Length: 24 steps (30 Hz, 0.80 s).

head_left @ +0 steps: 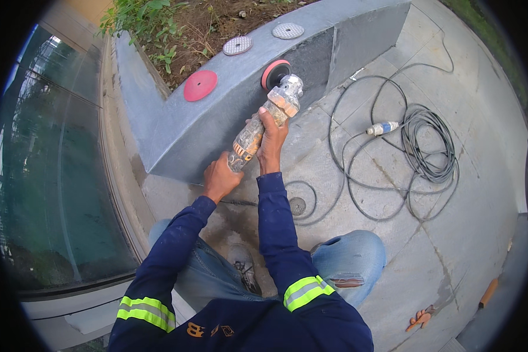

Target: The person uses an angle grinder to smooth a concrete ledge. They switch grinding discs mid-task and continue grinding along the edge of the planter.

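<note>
Both my hands are wrapped round a worn, dust-caked angle grinder (258,132) with orange parts. My left hand (220,178) grips its rear end, and my right hand (271,138) holds the body just behind the metal head. A red-edged pad on a black backing (275,74) is fitted to the head and rests against the side face of a grey stone bench (199,135). Whether the pad is spinning I cannot tell. On the bench top lie a red disc (200,85) and two pale textured polishing pads, a nearer one (237,46) and a farther one (288,31).
Behind the bench is a soil bed with green plants (152,26). A coiled black cable (428,144) with a blue-and-white connector (383,128) spreads over the paving at right. Glass panels (53,170) stand at left. An orange-handled tool (419,318) lies at lower right.
</note>
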Each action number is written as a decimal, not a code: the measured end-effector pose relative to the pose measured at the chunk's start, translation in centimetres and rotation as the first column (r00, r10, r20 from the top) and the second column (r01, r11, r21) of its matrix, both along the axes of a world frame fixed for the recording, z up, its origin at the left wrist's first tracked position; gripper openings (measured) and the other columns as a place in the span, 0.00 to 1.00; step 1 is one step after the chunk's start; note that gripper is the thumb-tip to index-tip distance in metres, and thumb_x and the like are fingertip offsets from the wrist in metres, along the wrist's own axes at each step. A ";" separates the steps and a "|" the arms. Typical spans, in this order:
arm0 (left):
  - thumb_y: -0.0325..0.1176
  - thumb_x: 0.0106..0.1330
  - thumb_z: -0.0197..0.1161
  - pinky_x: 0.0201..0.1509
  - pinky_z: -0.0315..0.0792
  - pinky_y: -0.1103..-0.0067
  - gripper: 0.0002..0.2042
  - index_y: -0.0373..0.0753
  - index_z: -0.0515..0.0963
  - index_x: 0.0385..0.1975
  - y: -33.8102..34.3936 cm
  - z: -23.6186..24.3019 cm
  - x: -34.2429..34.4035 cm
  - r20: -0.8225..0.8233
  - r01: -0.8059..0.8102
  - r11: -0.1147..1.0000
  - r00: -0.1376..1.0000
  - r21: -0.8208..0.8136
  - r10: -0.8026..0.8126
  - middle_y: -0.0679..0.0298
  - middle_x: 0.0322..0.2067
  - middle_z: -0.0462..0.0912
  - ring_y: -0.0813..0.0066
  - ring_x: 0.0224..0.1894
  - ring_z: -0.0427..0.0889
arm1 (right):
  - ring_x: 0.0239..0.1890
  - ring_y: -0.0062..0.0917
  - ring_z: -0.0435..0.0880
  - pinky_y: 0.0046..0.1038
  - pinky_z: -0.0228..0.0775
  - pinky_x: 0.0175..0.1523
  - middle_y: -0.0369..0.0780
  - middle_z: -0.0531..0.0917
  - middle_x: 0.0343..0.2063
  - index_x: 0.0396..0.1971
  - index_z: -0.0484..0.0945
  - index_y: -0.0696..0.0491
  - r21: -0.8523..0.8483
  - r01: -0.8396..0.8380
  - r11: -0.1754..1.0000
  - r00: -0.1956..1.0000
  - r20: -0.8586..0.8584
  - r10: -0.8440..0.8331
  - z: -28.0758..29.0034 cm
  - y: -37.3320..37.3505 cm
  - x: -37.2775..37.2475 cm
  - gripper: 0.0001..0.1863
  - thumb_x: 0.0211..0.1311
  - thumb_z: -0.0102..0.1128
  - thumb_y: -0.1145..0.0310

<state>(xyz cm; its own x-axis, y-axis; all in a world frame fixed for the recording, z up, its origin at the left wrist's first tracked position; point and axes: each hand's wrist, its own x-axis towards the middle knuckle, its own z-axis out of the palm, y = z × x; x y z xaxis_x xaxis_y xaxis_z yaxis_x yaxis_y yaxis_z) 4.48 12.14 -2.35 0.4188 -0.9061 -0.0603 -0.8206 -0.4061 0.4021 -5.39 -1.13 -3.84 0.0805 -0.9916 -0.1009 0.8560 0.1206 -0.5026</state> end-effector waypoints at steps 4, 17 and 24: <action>0.37 0.51 0.73 0.50 0.78 0.56 0.24 0.33 0.78 0.47 1.0 -0.2 -0.1 -0.080 -0.026 0.999 0.996 0.028 0.028 0.43 0.39 0.88 0.39 0.46 0.86 | 0.31 0.30 0.87 0.35 0.86 0.36 0.42 0.81 0.35 0.53 0.71 0.57 0.021 0.010 1.000 0.999 -0.048 -0.009 0.3 0.9 0.2 0.24 0.62 0.71 0.67; 0.38 0.53 0.72 0.48 0.78 0.54 0.23 0.33 0.78 0.46 0.8 -0.7 -0.2 -0.056 -0.002 0.999 0.998 -0.049 -0.001 0.42 0.37 0.88 0.39 0.43 0.87 | 0.29 0.32 0.87 0.35 0.85 0.36 0.43 0.82 0.33 0.52 0.71 0.58 -0.009 0.002 1.000 0.998 -0.068 -0.003 0.9 0.4 0.0 0.24 0.61 0.71 0.66; 0.38 0.53 0.72 0.48 0.79 0.55 0.23 0.33 0.78 0.47 0.3 0.3 -0.5 -0.053 -0.006 1.000 0.999 -0.011 0.005 0.42 0.36 0.88 0.38 0.44 0.87 | 0.29 0.32 0.87 0.35 0.85 0.36 0.43 0.81 0.34 0.54 0.71 0.58 0.019 -0.011 1.000 0.998 -0.059 0.012 0.0 0.0 -0.1 0.25 0.61 0.71 0.66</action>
